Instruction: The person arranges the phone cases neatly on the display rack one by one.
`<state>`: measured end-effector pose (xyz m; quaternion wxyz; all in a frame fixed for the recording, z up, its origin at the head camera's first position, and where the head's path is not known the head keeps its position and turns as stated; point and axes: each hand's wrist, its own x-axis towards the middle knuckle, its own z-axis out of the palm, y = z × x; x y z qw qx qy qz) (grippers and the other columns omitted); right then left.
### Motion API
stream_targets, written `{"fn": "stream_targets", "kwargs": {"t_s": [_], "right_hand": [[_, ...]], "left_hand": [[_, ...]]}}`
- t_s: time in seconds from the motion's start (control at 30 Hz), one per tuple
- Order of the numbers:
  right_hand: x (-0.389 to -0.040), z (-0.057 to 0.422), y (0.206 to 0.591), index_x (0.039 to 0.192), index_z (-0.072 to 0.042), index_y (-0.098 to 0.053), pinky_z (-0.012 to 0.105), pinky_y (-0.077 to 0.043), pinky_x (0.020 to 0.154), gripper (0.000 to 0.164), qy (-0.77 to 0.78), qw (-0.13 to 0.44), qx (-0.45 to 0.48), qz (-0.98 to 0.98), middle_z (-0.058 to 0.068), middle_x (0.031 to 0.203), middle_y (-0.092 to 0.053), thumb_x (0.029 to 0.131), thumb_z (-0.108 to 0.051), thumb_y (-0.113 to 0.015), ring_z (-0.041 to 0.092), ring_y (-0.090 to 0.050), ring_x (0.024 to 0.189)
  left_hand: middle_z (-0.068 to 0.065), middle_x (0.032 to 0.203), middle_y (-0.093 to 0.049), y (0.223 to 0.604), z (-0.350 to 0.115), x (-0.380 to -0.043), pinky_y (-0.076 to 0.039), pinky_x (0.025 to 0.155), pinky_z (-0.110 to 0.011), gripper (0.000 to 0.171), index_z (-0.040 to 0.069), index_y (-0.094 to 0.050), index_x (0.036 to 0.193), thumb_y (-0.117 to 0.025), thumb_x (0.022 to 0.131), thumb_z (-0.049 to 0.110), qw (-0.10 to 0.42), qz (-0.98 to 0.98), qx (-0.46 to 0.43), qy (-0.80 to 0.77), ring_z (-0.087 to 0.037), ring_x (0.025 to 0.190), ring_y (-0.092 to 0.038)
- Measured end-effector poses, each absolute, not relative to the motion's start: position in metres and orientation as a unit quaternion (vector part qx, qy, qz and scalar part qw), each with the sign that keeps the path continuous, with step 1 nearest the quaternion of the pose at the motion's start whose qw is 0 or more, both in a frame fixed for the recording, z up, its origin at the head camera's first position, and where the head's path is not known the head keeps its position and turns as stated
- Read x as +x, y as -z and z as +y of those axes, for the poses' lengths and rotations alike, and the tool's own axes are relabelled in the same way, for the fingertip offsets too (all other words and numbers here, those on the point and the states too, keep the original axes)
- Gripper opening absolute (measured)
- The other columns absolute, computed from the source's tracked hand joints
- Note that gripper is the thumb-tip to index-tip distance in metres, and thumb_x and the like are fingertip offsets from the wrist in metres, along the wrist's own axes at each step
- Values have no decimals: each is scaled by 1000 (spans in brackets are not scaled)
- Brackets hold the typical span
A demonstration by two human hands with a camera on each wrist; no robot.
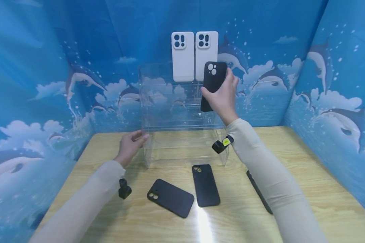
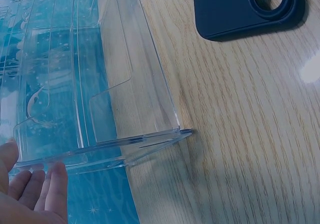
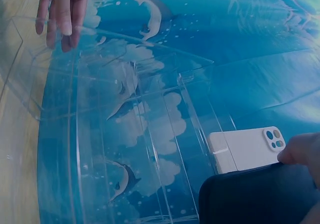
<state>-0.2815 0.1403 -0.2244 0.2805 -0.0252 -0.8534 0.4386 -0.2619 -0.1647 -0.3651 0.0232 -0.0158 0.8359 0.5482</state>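
Observation:
My right hand [image 1: 221, 92] grips a black phone case [image 1: 213, 79] upright, in front of the right side of a clear acrylic tiered stand [image 1: 173, 111]. Two white phone cases [image 1: 183, 55] [image 1: 206, 54] lean side by side on the stand's top tier. The right wrist view shows the held black case [image 3: 255, 196] just below one white case [image 3: 245, 149]. My left hand [image 1: 134, 139] rests with relaxed fingers [image 2: 52, 191] against the stand's left side wall [image 2: 130, 83].
Two black cases [image 1: 171, 197] [image 1: 205, 185] lie flat on the wooden table [image 1: 307, 162] in front of the stand. Another dark case [image 1: 257, 189] lies partly hidden under my right arm. Blue dolphin-print cloth walls [image 1: 33, 84] enclose three sides.

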Motion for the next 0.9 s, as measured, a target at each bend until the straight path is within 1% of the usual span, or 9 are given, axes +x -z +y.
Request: {"fn": "stream_targets", "kwargs": {"t_s": [0.07, 0.23, 0.47, 0.53, 0.73, 0.9], "right_hand": [[-287, 136, 219, 154, -14, -10, 39, -38, 110, 97, -433, 282, -28, -856, 11, 149, -21, 83, -36, -71, 25, -36, 130], [-299, 129, 208, 154, -17, -7, 35, -40, 108, 97, -421, 288, -38, -859, 9, 148, -21, 84, -39, -70, 22, -36, 129], [-312, 125, 200, 154, -19, -3, 26, -38, 109, 98, -423, 299, -49, -854, 6, 148, -18, 85, -41, -68, 17, -31, 132], [-316, 124, 201, 154, -19, -2, 26, -38, 109, 98, -422, 306, -52, -852, 6, 148, -18, 85, -40, -69, 17, -31, 132], [-328, 120, 213, 154, -17, -1, 28, -33, 113, 97, -416, 320, -51, -850, 8, 149, -15, 87, -37, -68, 18, -27, 135], [-336, 118, 218, 154, -19, 0, 28, -33, 113, 97, -428, 317, -52, -845, 7, 150, -13, 87, -34, -69, 18, -25, 136]], "left_hand": [[-8, 149, -41, 366, -165, -262, -50, 101, -42, 64, 13, -41, 146, -61, 93, 43, 23, 836, -17, -548, -28, 128, -50], [-8, 149, -42, 367, -165, -262, -50, 100, -43, 63, 14, -42, 146, -61, 93, 42, 23, 837, -19, -546, -29, 126, -52], [-8, 149, -42, 365, -164, -262, -50, 101, -42, 65, 14, -40, 146, -61, 92, 44, 21, 841, -20, -541, -28, 125, -52], [-8, 149, -42, 366, -164, -263, -50, 101, -42, 66, 14, -40, 146, -61, 92, 45, 21, 842, -20, -539, -28, 124, -54], [-9, 149, -42, 367, -164, -263, -50, 100, -43, 63, 14, -40, 146, -61, 93, 41, 24, 841, -24, -540, -30, 121, -56], [-9, 149, -41, 366, -165, -263, -50, 101, -42, 62, 13, -39, 147, -60, 94, 39, 23, 839, -27, -543, -28, 126, -52]]}}
